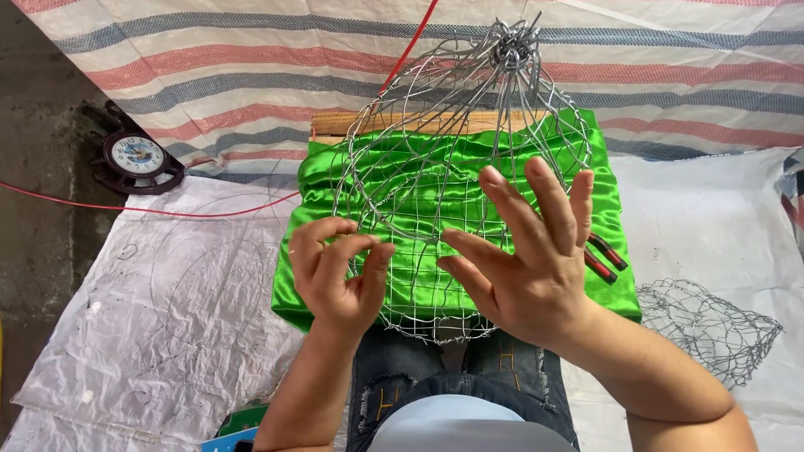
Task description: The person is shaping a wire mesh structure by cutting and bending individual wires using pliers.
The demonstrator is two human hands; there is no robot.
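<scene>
A silver wire frame [435, 167], shaped like a basket with a twisted knot at its far end, lies tilted over a shiny green cloth [368, 167]. My left hand [335, 272] pinches the frame's near left rim with curled fingers. My right hand [523, 259] rests against the frame's right side, fingers spread and straight, gripping nothing that I can see. Both hands sit above my lap in blue jeans [402, 377].
Red-handled pliers [605, 255] lie on the cloth right of my right hand. A crumpled wire mesh piece [712, 322] sits on white sheeting at right. A small round clock [136, 157] stands at left, a red cord [126, 207] crosses the floor, and a wooden board [402, 123] edges the cloth.
</scene>
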